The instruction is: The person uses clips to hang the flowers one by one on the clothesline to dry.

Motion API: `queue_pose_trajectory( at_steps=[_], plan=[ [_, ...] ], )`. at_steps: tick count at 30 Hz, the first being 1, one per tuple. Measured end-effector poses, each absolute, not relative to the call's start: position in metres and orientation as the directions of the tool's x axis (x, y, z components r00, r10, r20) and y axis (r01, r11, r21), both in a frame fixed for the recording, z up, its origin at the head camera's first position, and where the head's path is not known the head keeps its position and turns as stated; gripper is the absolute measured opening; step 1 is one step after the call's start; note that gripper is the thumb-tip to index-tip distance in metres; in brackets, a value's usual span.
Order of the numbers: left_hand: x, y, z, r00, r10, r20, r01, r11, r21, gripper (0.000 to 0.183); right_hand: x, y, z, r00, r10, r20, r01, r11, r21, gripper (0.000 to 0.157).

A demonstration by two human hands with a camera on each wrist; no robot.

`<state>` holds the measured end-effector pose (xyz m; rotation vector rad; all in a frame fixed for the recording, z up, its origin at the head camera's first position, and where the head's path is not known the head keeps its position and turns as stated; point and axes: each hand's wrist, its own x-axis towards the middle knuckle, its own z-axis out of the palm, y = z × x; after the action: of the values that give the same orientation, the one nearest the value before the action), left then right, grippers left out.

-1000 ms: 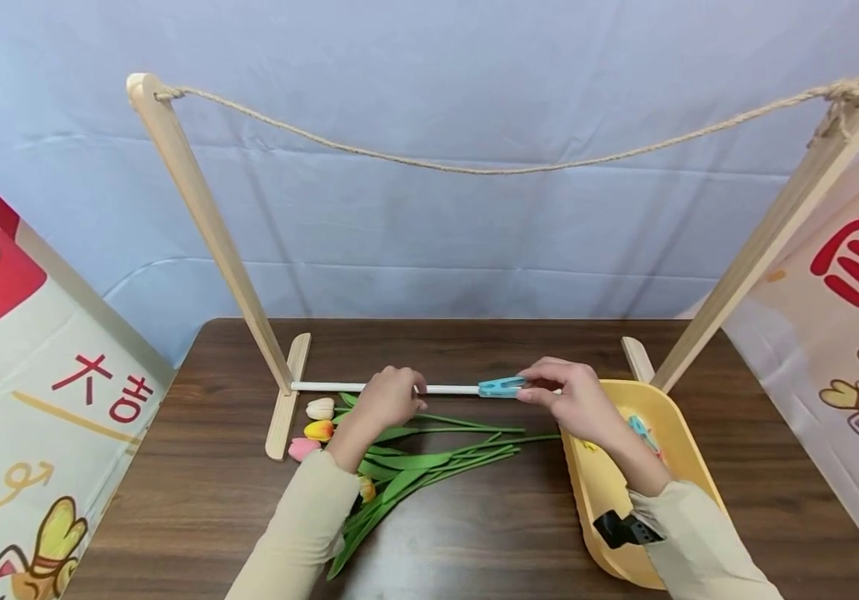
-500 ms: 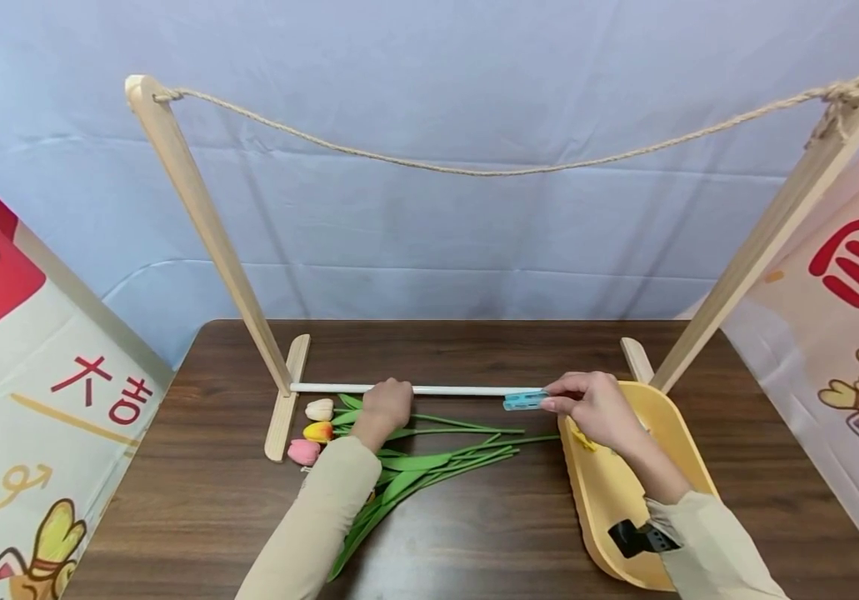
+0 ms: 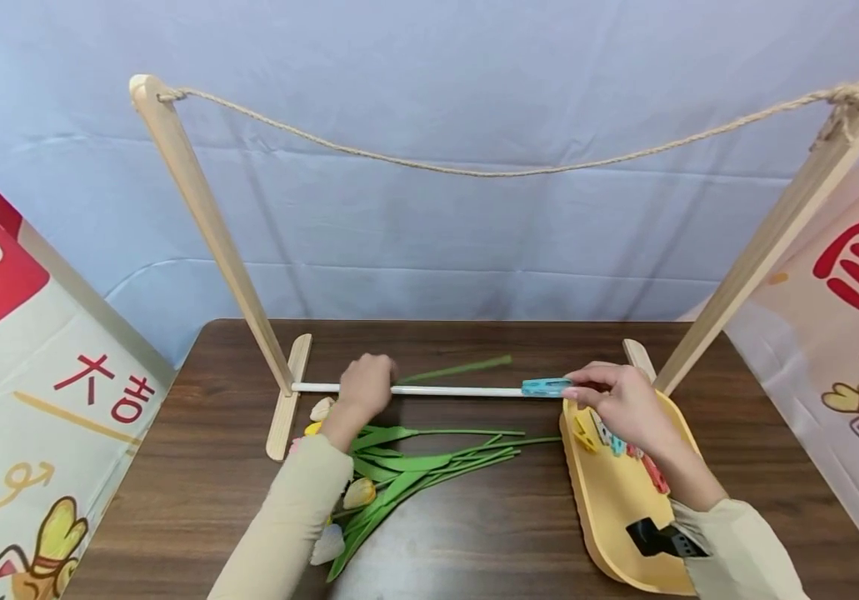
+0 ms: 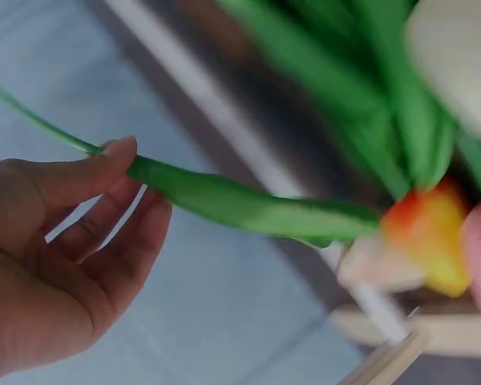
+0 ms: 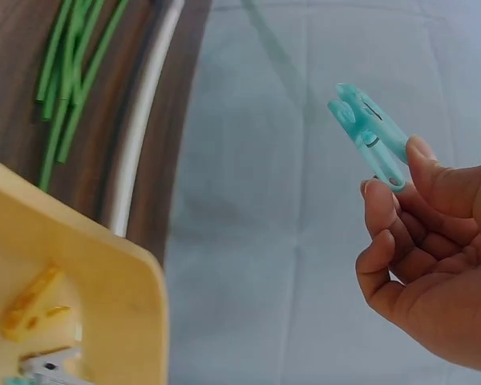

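In the left wrist view, my left hand (image 4: 72, 249) pinches the green stem of an artificial tulip (image 4: 240, 207) between thumb and fingers. Its pale bloom looks blurred beside an orange-yellow one. From the head view, that left hand (image 3: 367, 387) is above the white rod, and the lifted stem (image 3: 466, 367) points right. My right hand (image 3: 620, 404) grips a light blue clothespin (image 3: 545, 387) at its handle end, over the far left corner of the yellow basket. The right wrist view shows the clothespin (image 5: 369, 136) between thumb and fingers, with nothing in its jaws.
More tulips (image 3: 414, 467) lie on the brown table (image 3: 474, 542). The yellow basket (image 3: 582, 525) holds several clothespins. A wooden frame (image 3: 207, 217) carries a sagging rope (image 3: 474, 172) across its top and a white rod (image 3: 466, 391) low down.
My left hand has taken hold of a tulip stem and raised it off the table, shifting slightly left. The right hand has moved right with the clothespin, which it holds throughout.
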<state>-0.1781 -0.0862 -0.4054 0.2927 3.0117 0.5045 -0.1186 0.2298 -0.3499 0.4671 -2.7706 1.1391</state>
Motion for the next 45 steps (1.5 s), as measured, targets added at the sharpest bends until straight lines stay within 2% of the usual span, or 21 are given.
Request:
queue_pose_trajectory(
  at_steps=[5,11,17,25,35,40,45],
  plan=[
    [-0.174,-0.103,-0.360,-0.978,0.178,0.106,0.207,0.874,0.440,0.011,-0.120,0.231,-0.340,-0.939,-0.253,0.232,-0.343,0.683,-0.645,0.012],
    [-0.168,-0.112,-0.307,-0.935,0.155,0.318,0.312,0.785,0.535,0.007,-0.127,0.223,-0.337,-0.926,-0.306,0.219,-0.375,0.689,-0.621,0.013],
    [-0.168,-0.114,-0.268,-0.905,0.056,0.421,0.330,0.717,0.614,0.012,-0.142,0.203,-0.331,-0.904,-0.363,0.228,-0.422,0.667,-0.614,0.012],
    [-0.173,-0.118,-0.252,-0.898,-0.047,0.437,0.285,0.695,0.660,0.012,-0.165,0.161,-0.299,-0.874,-0.416,0.252,-0.479,0.648,-0.592,0.015],
    [-0.174,-0.120,-0.250,-0.898,-0.070,0.434,0.269,0.693,0.669,0.011,-0.182,0.099,-0.222,-0.796,-0.472,0.379,-0.605,0.607,-0.515,0.013],
    [-0.174,-0.120,-0.249,-0.896,-0.075,0.437,0.265,0.699,0.664,0.012,-0.190,0.076,-0.189,-0.790,-0.447,0.420,-0.612,0.621,-0.490,0.015],
    [-0.174,-0.120,-0.249,-0.895,-0.076,0.439,0.268,0.695,0.667,0.011,-0.197,0.059,-0.165,-0.795,-0.366,0.484,-0.591,0.647,-0.482,0.016]
  ],
)
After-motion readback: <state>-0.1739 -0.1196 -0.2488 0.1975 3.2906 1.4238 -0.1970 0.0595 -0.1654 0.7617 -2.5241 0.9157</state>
